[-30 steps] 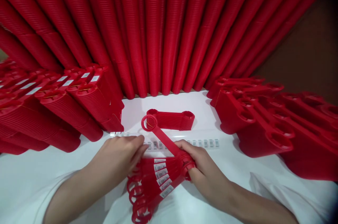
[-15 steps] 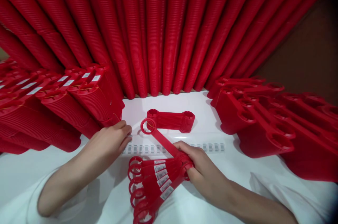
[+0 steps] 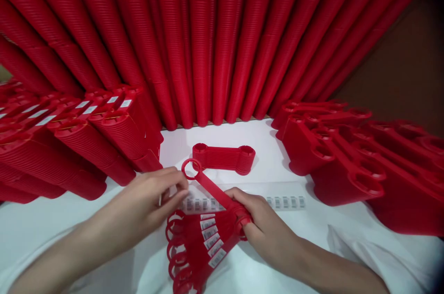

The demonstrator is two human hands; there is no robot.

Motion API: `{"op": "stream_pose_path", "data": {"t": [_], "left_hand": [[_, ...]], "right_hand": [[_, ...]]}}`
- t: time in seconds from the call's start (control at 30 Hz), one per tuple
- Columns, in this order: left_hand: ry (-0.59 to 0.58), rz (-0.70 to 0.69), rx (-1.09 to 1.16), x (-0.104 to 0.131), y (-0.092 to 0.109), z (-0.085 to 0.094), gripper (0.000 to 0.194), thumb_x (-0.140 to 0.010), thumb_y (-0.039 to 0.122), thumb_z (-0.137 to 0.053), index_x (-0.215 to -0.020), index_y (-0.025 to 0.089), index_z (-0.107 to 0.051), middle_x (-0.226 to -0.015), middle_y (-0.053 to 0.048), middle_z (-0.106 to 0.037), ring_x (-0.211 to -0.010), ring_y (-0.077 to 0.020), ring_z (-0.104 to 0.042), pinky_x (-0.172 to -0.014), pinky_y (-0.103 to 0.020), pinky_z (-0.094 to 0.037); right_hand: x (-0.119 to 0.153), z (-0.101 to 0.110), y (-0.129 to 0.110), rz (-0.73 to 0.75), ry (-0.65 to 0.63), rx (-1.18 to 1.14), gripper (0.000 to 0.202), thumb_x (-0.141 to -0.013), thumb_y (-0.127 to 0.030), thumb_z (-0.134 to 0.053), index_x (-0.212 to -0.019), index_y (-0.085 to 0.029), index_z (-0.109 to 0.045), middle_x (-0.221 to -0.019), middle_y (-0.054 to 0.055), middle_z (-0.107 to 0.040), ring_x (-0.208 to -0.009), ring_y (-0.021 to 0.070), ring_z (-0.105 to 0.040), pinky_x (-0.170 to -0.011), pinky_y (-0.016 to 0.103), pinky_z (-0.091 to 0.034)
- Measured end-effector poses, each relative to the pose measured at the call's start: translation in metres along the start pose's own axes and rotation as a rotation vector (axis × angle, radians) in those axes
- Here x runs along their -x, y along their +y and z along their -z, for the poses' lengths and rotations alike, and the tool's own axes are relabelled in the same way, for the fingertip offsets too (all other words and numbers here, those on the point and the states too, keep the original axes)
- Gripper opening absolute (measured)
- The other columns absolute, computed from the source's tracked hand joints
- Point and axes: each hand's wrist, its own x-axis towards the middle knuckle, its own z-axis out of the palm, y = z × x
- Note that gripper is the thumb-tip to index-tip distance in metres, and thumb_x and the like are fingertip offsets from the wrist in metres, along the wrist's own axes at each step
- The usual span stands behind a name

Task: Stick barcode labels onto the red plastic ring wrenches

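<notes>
My right hand [image 3: 258, 220] grips one end of a fanned bunch of flat red plastic pieces [image 3: 197, 243], each a bar with a ring at its ends. White barcode labels [image 3: 211, 241] show on several of them. One bare red piece [image 3: 213, 190] points up and left, apart from the fan. Close to its ring, my left hand [image 3: 159, 197] has thumb and fingers curled together; whatever lies between the tips is too small to make out. Under that piece runs a clear strip of barcode stickers [image 3: 286, 202].
A short stack of the same red pieces [image 3: 224, 157] lies just beyond the strip on the white table [image 3: 263, 134]. Tall red stacks [image 3: 201, 44] form a wall behind. Labelled stacks [image 3: 114, 132] stand left, unlabelled ones [image 3: 333, 164] right.
My left hand has moved right, from the sticker strip's left end to beside the bare piece's ring. The strip has shifted slightly right. My right hand keeps its grip, almost unmoved.
</notes>
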Motion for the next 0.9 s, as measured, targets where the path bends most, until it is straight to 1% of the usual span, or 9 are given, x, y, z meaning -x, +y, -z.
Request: {"op": "stream_pose_path", "data": {"t": [0.1,0.2,0.27,0.37,0.43,0.53,0.63,0.77,0.9], "left_hand": [[-0.099,0.104,0.313,-0.006,0.011,-0.021,0.028,-0.091,0.039,-0.041,-0.079,0.019,-0.055,-0.064,0.003,-0.055,-0.055,-0.009,-0.046,-0.048,-0.018,-0.034],[-0.093,0.151,0.523,-0.011,0.011,-0.039,0.029,-0.09,0.042,-0.043,-0.077,0.018,-0.052,-0.056,0.006,-0.045,-0.05,-0.0077,-0.037,-0.046,-0.018,-0.028],[-0.082,0.169,0.599,-0.013,0.009,-0.045,0.029,-0.089,0.043,-0.046,-0.077,0.018,-0.051,-0.053,0.007,-0.039,-0.048,-0.0074,-0.031,-0.045,-0.019,-0.024],[-0.084,0.189,0.644,-0.013,0.007,-0.047,0.029,-0.088,0.044,-0.048,-0.078,0.018,-0.051,-0.053,0.007,-0.039,-0.048,-0.0074,-0.03,-0.044,-0.019,-0.022],[-0.078,0.191,0.637,-0.013,0.007,-0.047,0.03,-0.088,0.045,-0.047,-0.076,0.017,-0.051,-0.052,0.007,-0.039,-0.047,-0.0073,-0.029,-0.044,-0.019,-0.022],[-0.043,0.175,0.6,-0.012,0.009,-0.049,0.03,-0.088,0.044,-0.046,-0.076,0.017,-0.051,-0.053,0.007,-0.041,-0.049,-0.0078,-0.033,-0.045,-0.019,-0.025],[-0.001,0.143,0.496,-0.011,0.011,-0.051,0.028,-0.09,0.042,-0.044,-0.078,0.018,-0.052,-0.056,0.005,-0.047,-0.052,-0.0091,-0.04,-0.049,-0.02,-0.031],[0.076,0.091,0.134,-0.009,0.014,-0.056,0.029,-0.092,0.038,-0.041,-0.073,0.019,-0.051,-0.054,0.005,-0.046,-0.05,-0.0105,-0.041,-0.05,-0.022,-0.031],[0.256,-0.103,-0.288,-0.007,0.014,-0.061,0.032,-0.09,0.043,-0.045,-0.07,0.018,-0.049,-0.067,0.0,-0.05,-0.061,-0.0161,-0.046,-0.054,-0.027,-0.035]], "right_hand": [[0.003,-0.003,-0.002,0.038,-0.012,0.008,0.031,-0.065,-0.002,-0.037,-0.086,-0.018,-0.054,-0.075,0.001,-0.061,-0.064,0.0145,-0.054,-0.059,0.025,-0.039],[0.004,-0.003,-0.005,0.076,-0.008,0.029,0.031,-0.066,-0.003,-0.037,-0.087,-0.018,-0.055,-0.076,0.001,-0.061,-0.067,0.0155,-0.055,-0.061,0.026,-0.04],[0.004,-0.003,-0.007,0.09,0.002,0.048,0.032,-0.066,-0.003,-0.037,-0.087,-0.018,-0.056,-0.072,0.001,-0.061,-0.069,0.0163,-0.055,-0.062,0.026,-0.04],[0.004,-0.002,-0.008,0.098,0.004,0.041,0.034,-0.066,-0.002,-0.036,-0.088,-0.018,-0.057,-0.07,0.0,-0.06,-0.072,0.017,-0.056,-0.064,0.026,-0.04],[0.004,-0.002,-0.007,0.104,0.0,0.023,0.035,-0.066,-0.003,-0.037,-0.089,-0.018,-0.058,-0.073,0.0,-0.061,-0.072,0.0168,-0.056,-0.064,0.027,-0.041],[0.005,-0.003,-0.007,0.119,0.0,0.004,0.035,-0.067,-0.004,-0.037,-0.091,-0.018,-0.058,-0.077,0.001,-0.062,-0.072,0.0166,-0.057,-0.065,0.027,-0.042],[0.004,-0.003,-0.007,0.119,0.003,-0.011,0.037,-0.066,-0.004,-0.037,-0.092,-0.018,-0.058,-0.075,0.001,-0.062,-0.074,0.017,-0.058,-0.066,0.027,-0.043],[0.004,-0.005,-0.008,0.129,-0.004,0.001,0.036,-0.065,-0.005,-0.037,-0.091,-0.018,-0.058,-0.079,0.003,-0.063,-0.076,0.0179,-0.059,-0.068,0.029,-0.044],[0.005,-0.006,-0.007,0.156,-0.018,0.028,0.035,-0.064,-0.005,-0.038,-0.09,-0.018,-0.057,-0.083,0.004,-0.064,-0.075,0.0182,-0.058,-0.069,0.029,-0.043]]}}
